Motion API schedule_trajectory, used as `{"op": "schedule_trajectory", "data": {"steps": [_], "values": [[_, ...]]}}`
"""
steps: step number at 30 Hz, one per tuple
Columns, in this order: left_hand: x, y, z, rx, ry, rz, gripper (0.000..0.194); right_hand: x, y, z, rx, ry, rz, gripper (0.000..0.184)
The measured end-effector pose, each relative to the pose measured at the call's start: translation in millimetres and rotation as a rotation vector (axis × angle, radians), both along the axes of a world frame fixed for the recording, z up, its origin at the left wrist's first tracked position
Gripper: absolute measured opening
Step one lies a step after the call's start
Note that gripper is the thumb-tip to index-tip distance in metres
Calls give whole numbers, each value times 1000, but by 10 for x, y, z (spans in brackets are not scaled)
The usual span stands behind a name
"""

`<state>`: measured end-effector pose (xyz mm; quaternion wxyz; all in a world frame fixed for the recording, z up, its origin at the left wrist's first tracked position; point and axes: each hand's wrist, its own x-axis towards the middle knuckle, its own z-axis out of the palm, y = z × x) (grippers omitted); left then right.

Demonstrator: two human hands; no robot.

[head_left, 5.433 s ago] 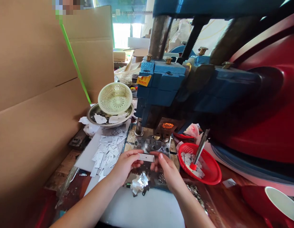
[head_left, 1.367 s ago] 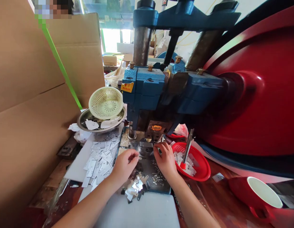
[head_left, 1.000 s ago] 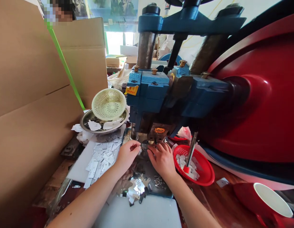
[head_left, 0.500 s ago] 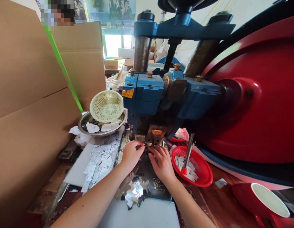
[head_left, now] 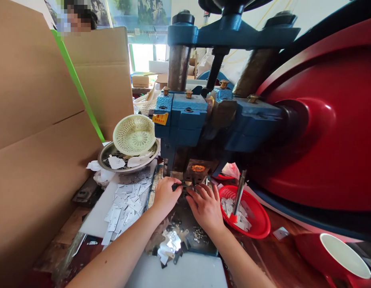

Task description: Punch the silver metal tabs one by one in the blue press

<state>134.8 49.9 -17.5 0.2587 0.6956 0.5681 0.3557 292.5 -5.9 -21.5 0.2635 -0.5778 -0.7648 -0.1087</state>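
Both my hands reach under the ram of the blue punch press (head_left: 185, 120), onto its dark steel bed (head_left: 185, 218). My left hand (head_left: 165, 194) has its fingers curled and pinched at the die, right below the orange-lit punch block (head_left: 198, 168). My right hand (head_left: 205, 202) lies beside it, fingers stretched forward and touching the same spot. A small dark piece shows between the fingertips; I cannot make out what it is. Several small shiny metal plates (head_left: 170, 244) lie on the bed near my wrists.
A white board with several flat metal blanks (head_left: 125, 200) lies left. Behind it a steel bowl (head_left: 105, 154) holds a pale green colander (head_left: 134, 135). A red dish (head_left: 259, 226) with plates and a screwdriver (head_left: 237, 200) sits right; a red cup (head_left: 344, 256) farther right. Cardboard walls (head_left: 38, 120) stand left.
Both hands moved forward from the front of the bed to under the punch block. The light metal strip held earlier between them is out of sight.
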Motion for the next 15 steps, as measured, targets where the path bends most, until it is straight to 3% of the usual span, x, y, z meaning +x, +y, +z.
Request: {"op": "schedule_trajectory", "data": {"steps": [5,8,11,15], "values": [[26,71,-59,-39,-44,-63,23,-70,33,85,9,-45,-36,21],[30,82,-50,-40,-69,-67,23,-56,50,86,-3,52,-10,20],[-31,54,-2,-32,-94,-39,22,51,-22,-11,-33,328,6,24],[-243,-29,72,-36,-118,1,24,260,-329,-187,-179,945,-174,33]]}}
